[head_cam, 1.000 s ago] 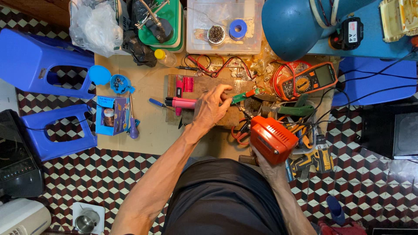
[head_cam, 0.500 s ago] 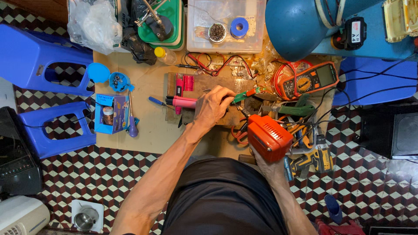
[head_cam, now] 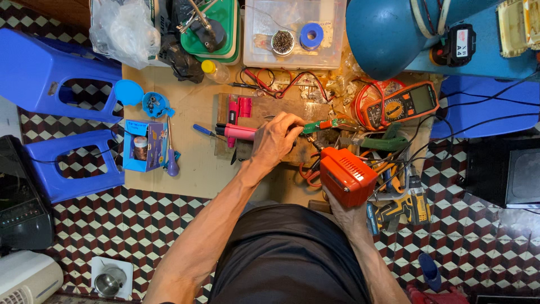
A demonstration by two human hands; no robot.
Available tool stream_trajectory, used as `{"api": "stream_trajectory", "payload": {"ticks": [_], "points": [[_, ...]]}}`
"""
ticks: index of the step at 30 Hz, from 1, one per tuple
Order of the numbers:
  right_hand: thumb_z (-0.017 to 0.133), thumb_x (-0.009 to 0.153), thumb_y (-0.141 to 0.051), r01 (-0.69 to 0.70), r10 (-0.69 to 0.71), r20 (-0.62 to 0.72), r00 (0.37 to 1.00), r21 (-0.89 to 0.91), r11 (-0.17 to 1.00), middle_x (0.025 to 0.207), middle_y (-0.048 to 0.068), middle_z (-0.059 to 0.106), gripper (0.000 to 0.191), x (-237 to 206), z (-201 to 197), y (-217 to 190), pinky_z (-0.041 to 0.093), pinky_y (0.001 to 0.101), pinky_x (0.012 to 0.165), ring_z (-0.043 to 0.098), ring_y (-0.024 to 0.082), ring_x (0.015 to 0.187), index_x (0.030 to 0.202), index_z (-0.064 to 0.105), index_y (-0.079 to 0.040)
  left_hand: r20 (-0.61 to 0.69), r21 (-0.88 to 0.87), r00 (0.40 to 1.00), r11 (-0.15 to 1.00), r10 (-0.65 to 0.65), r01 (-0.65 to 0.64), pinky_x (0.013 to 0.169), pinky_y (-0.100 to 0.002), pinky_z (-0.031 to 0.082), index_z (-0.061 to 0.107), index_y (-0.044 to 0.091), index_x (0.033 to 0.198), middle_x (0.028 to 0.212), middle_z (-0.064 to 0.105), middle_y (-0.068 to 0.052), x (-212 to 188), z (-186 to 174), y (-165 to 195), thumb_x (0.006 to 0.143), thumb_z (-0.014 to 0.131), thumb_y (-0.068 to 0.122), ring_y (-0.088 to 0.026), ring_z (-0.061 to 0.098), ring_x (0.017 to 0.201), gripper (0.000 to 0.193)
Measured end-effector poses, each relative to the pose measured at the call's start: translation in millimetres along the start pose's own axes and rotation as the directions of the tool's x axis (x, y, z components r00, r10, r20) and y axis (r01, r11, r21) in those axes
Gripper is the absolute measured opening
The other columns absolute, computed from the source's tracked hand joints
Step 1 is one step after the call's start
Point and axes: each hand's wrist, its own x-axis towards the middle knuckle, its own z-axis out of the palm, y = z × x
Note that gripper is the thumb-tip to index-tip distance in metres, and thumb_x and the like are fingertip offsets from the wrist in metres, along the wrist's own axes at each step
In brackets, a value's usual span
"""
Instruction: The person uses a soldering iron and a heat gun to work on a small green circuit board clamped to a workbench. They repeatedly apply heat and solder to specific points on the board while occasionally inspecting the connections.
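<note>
My left hand [head_cam: 274, 142] rests on a wooden block [head_cam: 281, 106] and pinches the end of a small green circuit board [head_cam: 322, 124]. My right hand [head_cam: 344, 217] grips an orange soldering gun [head_cam: 347, 175] from below; most of that hand is hidden under the gun. The gun's tip points up and left toward the board, close to my left fingers. A pink pen-shaped tool [head_cam: 239, 132] lies on the block just left of my left hand.
An orange multimeter [head_cam: 402, 105] with red and black leads sits to the right, under a blue lamp shade [head_cam: 388, 34]. A clear parts box [head_cam: 292, 56] stands at the back, blue stools [head_cam: 50, 73] at the left, and a yellow drill [head_cam: 402, 208] among tangled cables at the right.
Both hands keep their grips and stay almost still. The soldering gun has edged slightly up and left toward the board.
</note>
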Motion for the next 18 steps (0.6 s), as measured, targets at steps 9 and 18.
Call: {"api": "stream_trajectory", "payload": {"ticks": [9,18], "points": [[0.074,0.090,-0.016,-0.349,0.339,0.097,0.936,0.113,0.930,0.118,0.007,0.069,0.051,6,-4,-15,0.060,0.0321,0.071,0.068,0.015,0.080,0.138,0.060,-0.011,-0.014,0.015,1.000,1.000,0.021,-0.020,0.070,-0.041,0.054,0.072,0.013,0.102,0.095,0.070,-0.005,-1,0,1,0.093,0.071,0.019,-0.028,0.070,0.083,0.011],[0.075,0.090,-0.013,0.024,-0.026,-0.033,0.999,-0.046,0.999,0.132,0.013,0.064,0.051,6,-5,-12,0.054,0.0399,0.101,0.064,0.026,0.115,0.139,0.059,-0.008,-0.018,0.014,1.000,1.000,0.021,-0.021,0.070,-0.041,0.054,0.071,0.012,0.101,0.094,0.070,-0.004,-1,0,1,0.093,0.071,0.019,-0.028,0.070,0.082,0.011]]}}
